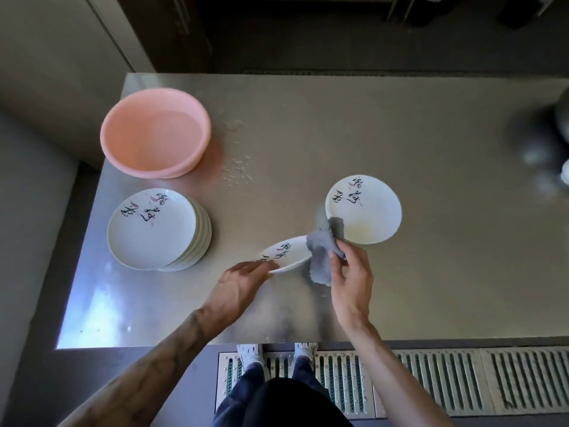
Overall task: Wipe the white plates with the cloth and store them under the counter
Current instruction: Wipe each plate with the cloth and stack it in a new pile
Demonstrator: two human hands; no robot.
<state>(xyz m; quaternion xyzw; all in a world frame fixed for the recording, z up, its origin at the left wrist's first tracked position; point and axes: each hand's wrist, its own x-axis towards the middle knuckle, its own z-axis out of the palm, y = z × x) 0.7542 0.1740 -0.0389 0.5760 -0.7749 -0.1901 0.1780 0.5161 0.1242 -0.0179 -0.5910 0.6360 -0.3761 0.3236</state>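
Observation:
My left hand [243,283] holds a white plate [284,252] with black calligraphy by its near rim, tilted above the steel counter [431,272]. My right hand [349,278] grips a grey cloth [323,254] that lies against the plate's right edge. A stack of several like plates [158,229] stands at the left. A short pile of plates [365,209] rests on the counter to the right of the cloth.
A pink plastic basin [155,132] with water sits at the counter's back left, with water drops beside it. Blurred metal objects [551,149] stand at the far right edge. A floor drain grate [431,380] runs below the counter's front edge by my feet.

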